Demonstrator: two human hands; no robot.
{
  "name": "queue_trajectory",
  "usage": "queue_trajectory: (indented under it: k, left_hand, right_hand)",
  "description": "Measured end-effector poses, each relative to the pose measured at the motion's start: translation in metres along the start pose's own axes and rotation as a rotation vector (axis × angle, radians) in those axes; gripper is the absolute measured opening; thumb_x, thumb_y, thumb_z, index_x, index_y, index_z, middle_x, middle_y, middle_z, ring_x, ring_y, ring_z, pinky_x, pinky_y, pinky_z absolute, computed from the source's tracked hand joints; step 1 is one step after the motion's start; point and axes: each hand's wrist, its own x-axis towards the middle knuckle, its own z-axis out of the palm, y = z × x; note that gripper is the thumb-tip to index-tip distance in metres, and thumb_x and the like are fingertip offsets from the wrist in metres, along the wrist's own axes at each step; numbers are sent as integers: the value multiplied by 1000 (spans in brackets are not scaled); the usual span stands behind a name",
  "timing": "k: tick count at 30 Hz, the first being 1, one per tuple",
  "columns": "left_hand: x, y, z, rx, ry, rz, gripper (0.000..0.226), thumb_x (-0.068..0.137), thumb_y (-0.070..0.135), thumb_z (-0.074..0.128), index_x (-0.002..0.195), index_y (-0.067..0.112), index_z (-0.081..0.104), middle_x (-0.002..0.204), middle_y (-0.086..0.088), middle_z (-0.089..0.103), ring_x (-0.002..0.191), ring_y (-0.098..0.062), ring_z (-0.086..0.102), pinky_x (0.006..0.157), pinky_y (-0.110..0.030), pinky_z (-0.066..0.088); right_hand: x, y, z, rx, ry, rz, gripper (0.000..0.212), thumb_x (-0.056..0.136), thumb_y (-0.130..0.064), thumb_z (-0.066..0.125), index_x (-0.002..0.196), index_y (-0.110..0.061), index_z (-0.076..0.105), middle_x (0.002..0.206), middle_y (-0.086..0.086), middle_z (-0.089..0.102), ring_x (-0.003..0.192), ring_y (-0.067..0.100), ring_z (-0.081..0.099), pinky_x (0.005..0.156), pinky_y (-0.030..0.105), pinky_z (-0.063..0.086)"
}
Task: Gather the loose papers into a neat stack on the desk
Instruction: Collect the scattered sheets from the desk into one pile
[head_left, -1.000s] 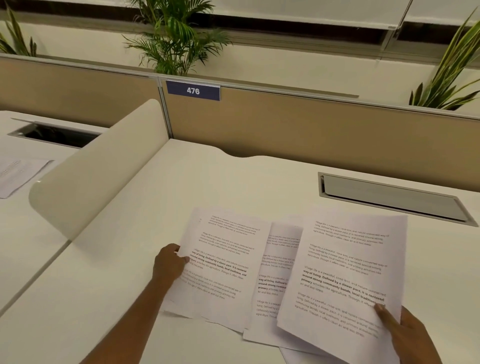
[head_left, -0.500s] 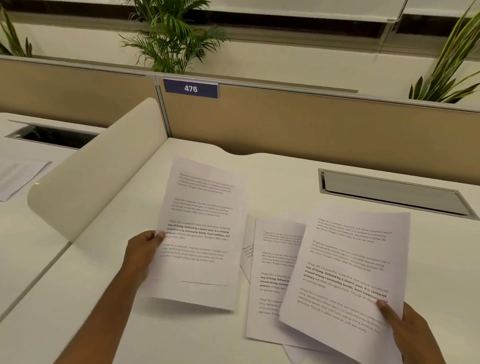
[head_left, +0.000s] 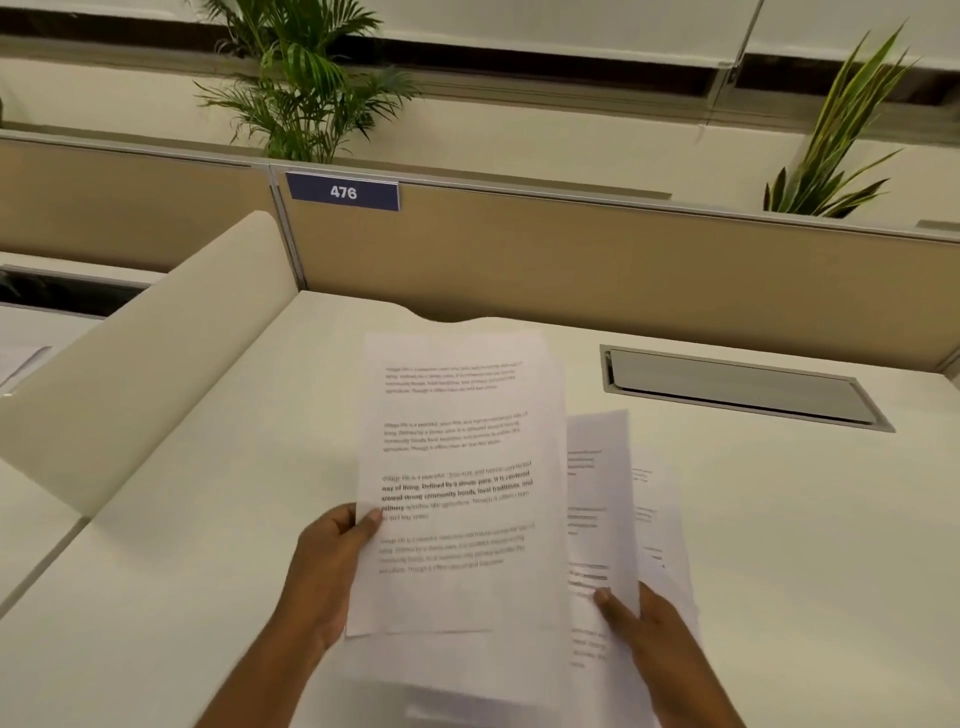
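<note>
Pinching the top sheet (head_left: 457, 483) at its left edge, left hand (head_left: 324, 566) fingers grip it; right hand (head_left: 649, 639) fingers grip the offset papers (head_left: 602, 519).

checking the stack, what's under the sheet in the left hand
Other printed sheets lie under the top sheet held by the left hand, fanned out past its right edge; the right hand holds them. How many is hidden.

Both forearms rose bare from the bottom edge of the frame, no sleeves showing. The bare left hand (head_left: 332, 566) and the bare right hand (head_left: 652, 631) wore no rings, watch or gloves.
</note>
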Motion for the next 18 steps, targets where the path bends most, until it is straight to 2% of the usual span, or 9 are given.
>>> queue_trajectory:
  k: [2,4,8,9,11,13,14,16,18]
  left_hand:
    - [-4,-7,2,52,2,16,10,88,11,59,93,6,67,95,-16,74,83,-35,69,78,-47,56]
    - [-6,-14,-1,45,-36,20,11,87,5,59,97,5,63,100,-18,70,82,-34,68,73,-42,55]
    - [-8,-21,-16,-34,-72,-94,25,84,2,61,107,9,56,89,-13,73,79,-29,67,62,-38,55]
    - [-6,-23,-24,-70,-80,-151,30,84,4,61,113,8,54,94,-16,71,83,-32,66,66,-40,54]
    - [-4,-23,-34,-135,-164,-296,37,85,10,57,122,6,54,114,-21,66,100,-37,62,88,-49,48]
    - [-10,-27,-38,-122,-175,-295,33,92,7,49,125,10,52,130,-15,57,110,-32,55,104,-47,36]
    - [-13,-29,-38,-81,-149,-261,37,93,0,44,128,12,47,135,-7,48,114,-27,48,107,-39,30]
    - [-22,-28,-36,-8,-119,-177,45,91,-6,42,135,2,38,127,-2,40,120,-21,38,103,-27,24]
    - [-18,-39,-41,31,-175,-213,45,89,8,51,133,3,44,123,-6,52,115,-24,46,102,-33,30]
  right_hand:
    - [-6,-5,12,24,-58,2,19,87,-19,61,105,-22,66,92,-9,76,84,8,72,66,18,55]
    - [-12,-10,22,11,-121,9,15,88,-23,60,101,-24,68,88,-11,77,80,6,72,60,16,53]
    - [-20,-14,38,-49,-232,5,24,87,-39,59,106,-27,69,101,-4,75,94,14,70,83,34,57]
    - [-21,-15,41,-54,-249,4,25,86,-41,59,105,-28,70,101,-4,75,93,12,70,82,31,57]
    - [-24,-16,48,-44,-282,14,24,86,-42,60,100,-27,71,95,-8,76,83,3,70,69,17,54]
    - [-26,-18,53,-75,-337,35,21,86,-43,59,95,-28,71,89,-11,75,78,-1,68,63,12,50]
    - [-25,-20,57,-102,-361,39,24,86,-44,58,95,-25,71,93,-8,75,83,3,69,67,15,53]
    - [-22,-18,64,-140,-388,53,33,84,-46,58,102,-21,69,105,-1,74,97,18,68,86,31,56]
    - [-18,-16,67,-174,-426,63,34,84,-46,58,104,-21,69,108,-1,72,100,20,67,91,37,54]
